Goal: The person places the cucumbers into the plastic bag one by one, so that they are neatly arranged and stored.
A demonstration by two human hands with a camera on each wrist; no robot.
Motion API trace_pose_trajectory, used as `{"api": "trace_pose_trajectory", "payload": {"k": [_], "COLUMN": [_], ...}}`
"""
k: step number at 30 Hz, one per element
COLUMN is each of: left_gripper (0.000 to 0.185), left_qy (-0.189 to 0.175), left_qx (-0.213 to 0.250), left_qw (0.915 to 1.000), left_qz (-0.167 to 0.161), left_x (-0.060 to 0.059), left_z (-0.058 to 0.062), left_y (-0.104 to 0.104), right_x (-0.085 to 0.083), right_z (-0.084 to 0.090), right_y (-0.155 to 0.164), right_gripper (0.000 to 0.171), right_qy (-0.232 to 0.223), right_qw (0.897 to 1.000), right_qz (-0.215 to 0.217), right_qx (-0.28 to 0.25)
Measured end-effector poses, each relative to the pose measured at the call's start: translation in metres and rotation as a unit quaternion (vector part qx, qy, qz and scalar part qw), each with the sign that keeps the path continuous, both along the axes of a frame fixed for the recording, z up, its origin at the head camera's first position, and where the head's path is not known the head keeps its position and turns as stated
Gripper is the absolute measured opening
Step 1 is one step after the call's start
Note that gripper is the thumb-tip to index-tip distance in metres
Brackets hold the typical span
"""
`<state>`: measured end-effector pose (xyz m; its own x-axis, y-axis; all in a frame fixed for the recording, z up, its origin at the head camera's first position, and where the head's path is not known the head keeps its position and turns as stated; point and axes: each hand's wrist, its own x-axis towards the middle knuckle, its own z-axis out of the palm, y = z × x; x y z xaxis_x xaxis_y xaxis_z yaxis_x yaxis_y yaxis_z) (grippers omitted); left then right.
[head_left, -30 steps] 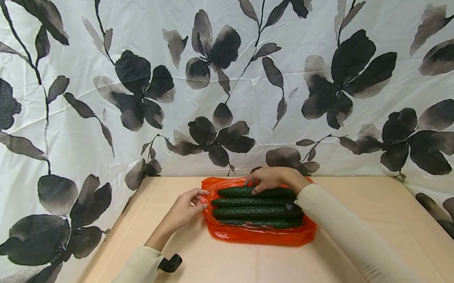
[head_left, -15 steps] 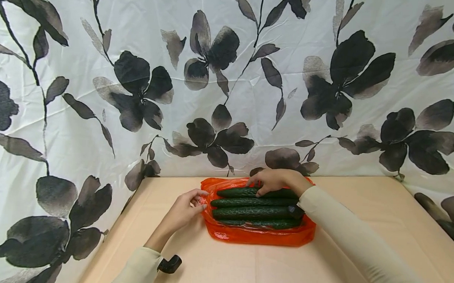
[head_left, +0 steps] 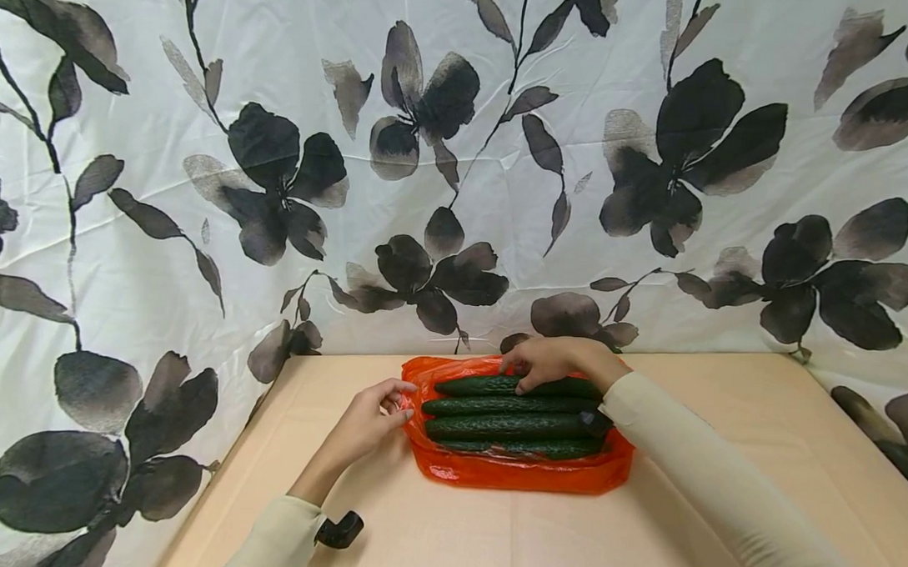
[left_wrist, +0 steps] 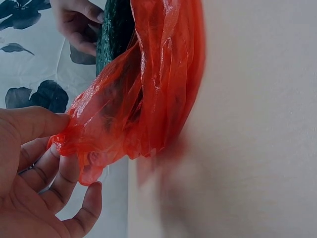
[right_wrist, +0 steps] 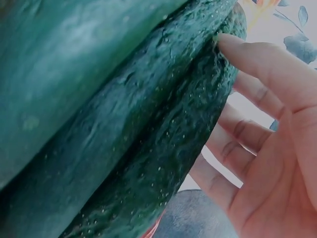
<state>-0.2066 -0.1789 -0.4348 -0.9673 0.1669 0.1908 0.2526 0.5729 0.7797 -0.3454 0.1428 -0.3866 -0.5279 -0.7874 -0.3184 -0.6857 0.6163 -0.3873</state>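
Note:
Several dark green cucumbers [head_left: 509, 423] lie side by side in a red plastic bag [head_left: 522, 478], its mouth folded back around them. My left hand [head_left: 370, 414] pinches the bag's left edge between thumb and fingers; the left wrist view shows the bunched red film [left_wrist: 106, 119] there. My right hand [head_left: 560, 360] holds the farthest cucumber [head_left: 469, 387] near its middle. In the right wrist view its thumb lies on top of that cucumber [right_wrist: 168, 144] and the other fingers reach round the far side, their tips partly hidden.
The bag rests on a pale peach table [head_left: 505, 536] close to its back edge. Right behind it hangs a white curtain [head_left: 545, 262] with dark flower prints. A black wrist strap piece [head_left: 340, 530] sits on the left wrist.
My right hand has slid slightly to the right along the farthest cucumber. The left hand stays at the bag's edge, and the bag has hardly moved.

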Motion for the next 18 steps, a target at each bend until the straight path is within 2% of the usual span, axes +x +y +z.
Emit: {"api": "trace_pose_trajectory", "payload": {"k": [10, 18], "left_gripper": [0.036, 0.058], "left_qy": [-0.001, 0.003], "left_qx": [-0.01, -0.017], "left_qw": [0.9999, 0.9998], "left_qz": [-0.007, -0.012], "left_x": [0.0, -0.001], "left_z": [0.002, 0.001], "left_y": [-0.002, -0.007], "right_x": [0.002, 0.005], "right_z": [0.004, 0.007], "right_y": [0.016, 0.036], "right_gripper": [0.05, 0.06], "right_qy": [-0.047, -0.082], "right_qw": [0.998, 0.991], "right_qz": [-0.025, -0.03], "right_qx": [-0.044, -0.104]}}
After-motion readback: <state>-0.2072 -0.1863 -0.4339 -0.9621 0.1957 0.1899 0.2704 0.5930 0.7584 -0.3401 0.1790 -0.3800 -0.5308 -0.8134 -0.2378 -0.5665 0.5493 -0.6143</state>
